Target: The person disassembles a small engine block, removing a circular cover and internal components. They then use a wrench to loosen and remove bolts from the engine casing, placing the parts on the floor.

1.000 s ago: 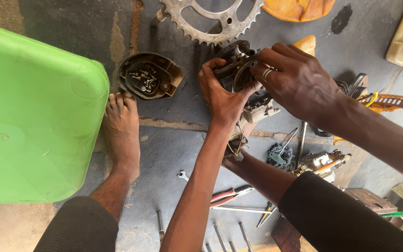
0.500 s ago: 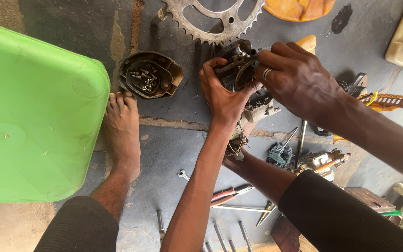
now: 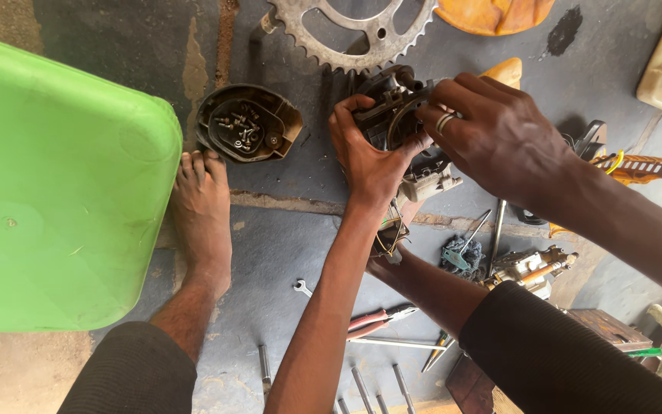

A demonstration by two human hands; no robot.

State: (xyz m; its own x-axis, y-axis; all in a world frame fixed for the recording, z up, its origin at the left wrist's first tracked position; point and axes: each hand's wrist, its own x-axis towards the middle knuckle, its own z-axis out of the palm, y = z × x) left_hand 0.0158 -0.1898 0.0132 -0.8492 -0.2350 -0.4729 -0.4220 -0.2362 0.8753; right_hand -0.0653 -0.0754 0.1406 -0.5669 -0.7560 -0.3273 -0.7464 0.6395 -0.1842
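Two hands grip one dark engine part (image 3: 392,107) held above the concrete floor (image 3: 293,230), just below the sprocket (image 3: 354,31). The left hand (image 3: 369,157) cups it from beneath, fingers curled tight; the right hand (image 3: 499,134) pinches its top edge. A screw-filled cover (image 3: 248,123) lies beside a bare foot (image 3: 202,215).

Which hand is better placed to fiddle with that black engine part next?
Probably the right hand: its fingertips sit on top of the black engine part, while the left hand grips it from below, steadying it.
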